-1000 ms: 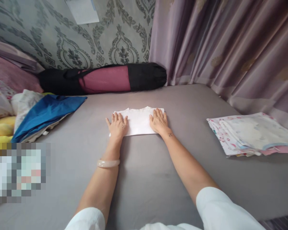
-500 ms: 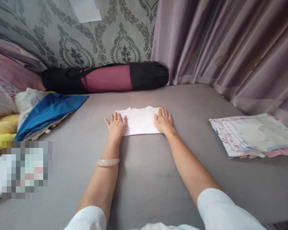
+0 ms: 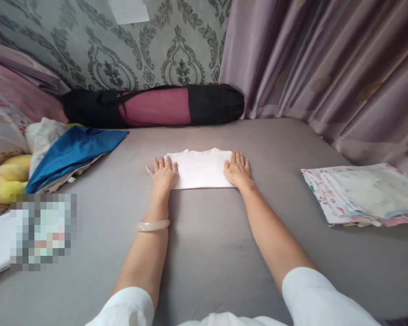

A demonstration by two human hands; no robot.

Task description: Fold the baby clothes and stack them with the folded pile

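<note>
"Grey sheeting covers the bed [image 3: 204,258], which fills most of my view. Purple curtains [image 3: 292,59] hang on the right, and patterned wallpaper [image 3: 180,50] covers the wall at the far side."

"What's lying along the back?"

"One long bag [image 3: 156,107], black with a maroon middle section, at the foot of the wall. Nearer, on the right, I can see a pile of folded clothes [image 3: 370,190], flower-printed fabric low down and pale fabric on top. Over on the left lies a blue cloth [image 3: 75,154], heaped loosely with lighter fabric, and beside it something yellow [image 3: 10,181] and rounded. Below that I get a white object [image 3: 2,235], partly blocked out by coarse squares, so I can't tell what it is."

"And in the middle?"

"A white folded cloth [image 3: 202,170], flat on the bed, well apart from the pile and the heap. Its near edge runs straight; the far edge is uneven."

"How's the grip?"

"Released on both sides. The left hand [image 3: 163,174] rests palm down across the cloth's left end, fingers spread, thumb on the fabric, little finger out past the edge. The right hand [image 3: 238,169] rests palm down across the right end, thumb on the fabric too, fingers pointing away from me."

"Anything smaller?"

"One pale bracelet [image 3: 153,225] around the left forearm."
</note>
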